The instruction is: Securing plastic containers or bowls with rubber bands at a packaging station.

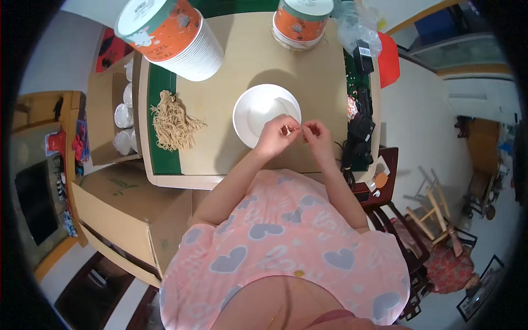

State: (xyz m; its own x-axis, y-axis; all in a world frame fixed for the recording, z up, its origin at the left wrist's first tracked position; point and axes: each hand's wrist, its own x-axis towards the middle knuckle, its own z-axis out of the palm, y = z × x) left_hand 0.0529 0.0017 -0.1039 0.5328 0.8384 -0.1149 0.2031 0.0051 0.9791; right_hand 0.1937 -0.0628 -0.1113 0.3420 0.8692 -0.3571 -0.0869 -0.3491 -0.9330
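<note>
A white paper tub [242, 118] stands in the middle of the table, its open mouth facing up. Over its near right rim is my left hand [275, 137], thumb and fingertips pinched together. Just to the right, beside the tub, my right hand [318, 140] is pinched too, its fingertips almost meeting the left ones. Whatever lies between the fingers is too small to make out. To the left lies a loose bundle of beige strings [175, 122]. A tall stack of nested paper tubs [192, 49] with orange and green printing leans at the back left.
A shorter printed tub stack [300, 25] stands at the back right, near a clear plastic bag [355, 25]. Black adapters and cables [361, 126] line the table's right edge. Left of the table, an open cardboard box [107, 104] holds white tubs; another carton [129, 203] sits nearer.
</note>
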